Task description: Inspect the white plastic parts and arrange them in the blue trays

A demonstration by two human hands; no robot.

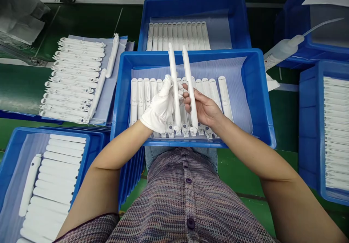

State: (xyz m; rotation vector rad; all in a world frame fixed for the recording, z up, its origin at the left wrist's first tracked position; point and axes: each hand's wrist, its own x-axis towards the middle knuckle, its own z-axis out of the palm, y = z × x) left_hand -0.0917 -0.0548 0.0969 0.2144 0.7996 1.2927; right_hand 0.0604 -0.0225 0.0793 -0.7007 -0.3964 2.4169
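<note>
My left hand (160, 106), in a white glove, is closed around a long white plastic piece (174, 86) held upright. My bare right hand (203, 105) grips a second long white plastic piece (190, 88), close beside the first and nearly parallel to it. Both are above a blue bin (264, 101) in front of me. Inside it, a row of similar white pieces (224, 94) lies side by side on a bluish liner sheet (240, 90). My hands hide part of that row.
Behind stands another blue bin (195, 3) of white pieces. At left, white pieces (73, 76) lie on stacked sheets (110, 90); below is a blue bin (87, 145). A bottle with a long nozzle (283, 50) and another filled bin (311, 126) are at right.
</note>
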